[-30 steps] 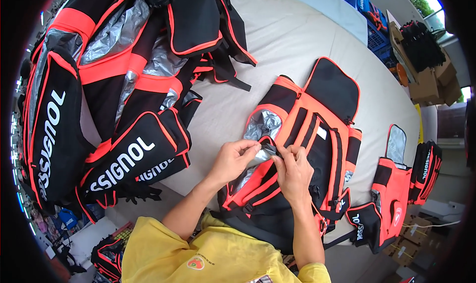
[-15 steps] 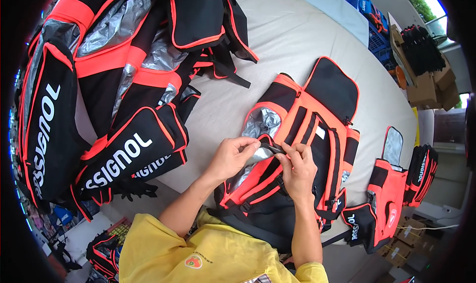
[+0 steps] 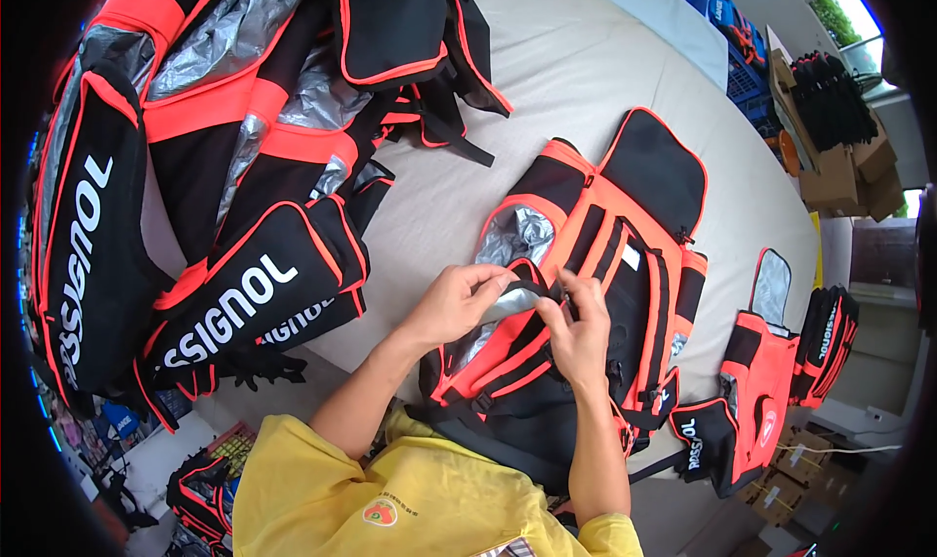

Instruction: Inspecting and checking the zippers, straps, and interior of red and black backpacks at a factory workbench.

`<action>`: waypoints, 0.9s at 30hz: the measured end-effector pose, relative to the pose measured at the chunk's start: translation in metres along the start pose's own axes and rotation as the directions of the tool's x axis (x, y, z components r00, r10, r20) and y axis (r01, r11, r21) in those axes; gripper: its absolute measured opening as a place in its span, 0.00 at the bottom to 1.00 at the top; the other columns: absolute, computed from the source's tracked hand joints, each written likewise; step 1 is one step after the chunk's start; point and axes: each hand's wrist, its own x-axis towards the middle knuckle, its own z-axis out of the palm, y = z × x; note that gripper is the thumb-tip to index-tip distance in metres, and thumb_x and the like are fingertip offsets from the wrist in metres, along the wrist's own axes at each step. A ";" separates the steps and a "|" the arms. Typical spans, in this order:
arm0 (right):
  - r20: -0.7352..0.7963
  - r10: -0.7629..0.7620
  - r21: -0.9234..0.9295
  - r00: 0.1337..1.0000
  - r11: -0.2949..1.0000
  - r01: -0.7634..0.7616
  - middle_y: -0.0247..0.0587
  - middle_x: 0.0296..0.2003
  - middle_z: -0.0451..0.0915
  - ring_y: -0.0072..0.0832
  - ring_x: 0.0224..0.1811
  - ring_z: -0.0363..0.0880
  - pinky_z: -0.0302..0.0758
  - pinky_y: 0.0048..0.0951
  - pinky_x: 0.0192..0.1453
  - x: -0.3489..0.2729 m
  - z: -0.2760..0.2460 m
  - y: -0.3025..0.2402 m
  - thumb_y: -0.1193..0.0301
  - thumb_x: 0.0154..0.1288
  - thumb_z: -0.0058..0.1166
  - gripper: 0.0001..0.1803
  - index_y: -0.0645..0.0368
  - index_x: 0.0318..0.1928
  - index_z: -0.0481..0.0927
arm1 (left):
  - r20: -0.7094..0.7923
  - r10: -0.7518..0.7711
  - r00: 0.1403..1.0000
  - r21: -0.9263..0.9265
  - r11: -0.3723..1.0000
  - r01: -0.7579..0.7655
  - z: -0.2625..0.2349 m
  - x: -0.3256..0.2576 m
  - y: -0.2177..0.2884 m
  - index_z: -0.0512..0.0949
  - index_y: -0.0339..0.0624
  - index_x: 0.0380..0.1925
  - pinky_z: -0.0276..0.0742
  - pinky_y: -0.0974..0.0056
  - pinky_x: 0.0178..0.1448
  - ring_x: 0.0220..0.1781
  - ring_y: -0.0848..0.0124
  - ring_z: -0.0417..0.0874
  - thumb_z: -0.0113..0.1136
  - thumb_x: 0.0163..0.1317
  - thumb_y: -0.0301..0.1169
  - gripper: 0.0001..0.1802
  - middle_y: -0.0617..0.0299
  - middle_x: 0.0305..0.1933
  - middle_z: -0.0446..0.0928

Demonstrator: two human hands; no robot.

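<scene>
A coral-red and black backpack lies in front of me with its straps facing up and its black flap folded out at the far end. Between my hands is the black edge of a side opening, bowed into an arc, with silver lining showing below it. My left hand pinches this edge at its left end. At the other end, the thumb and fingers of my right hand are closed on it; the exact grip is partly hidden.
Several matching black, red and silver bags are piled at left. Another red bag lies at right. Pale cloth covers the table. Cardboard boxes and blue crates stand at the far right.
My right hand has shifted slightly left. The edge between my hands now bows upward, and more of the silver lining below it shows. My left hand stays nearly in place.
</scene>
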 end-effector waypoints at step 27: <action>0.012 -0.067 -0.214 0.998 0.974 0.068 0.48 0.42 0.83 0.33 0.40 0.86 0.83 0.33 0.47 -0.024 0.029 -0.005 0.75 0.72 0.68 0.18 0.66 0.57 0.79 | -0.142 0.116 0.983 -0.048 0.991 -0.124 -0.002 -0.008 -0.029 0.83 0.33 0.52 0.74 0.74 0.41 0.38 0.86 0.76 0.60 0.80 0.29 0.10 0.74 0.38 0.80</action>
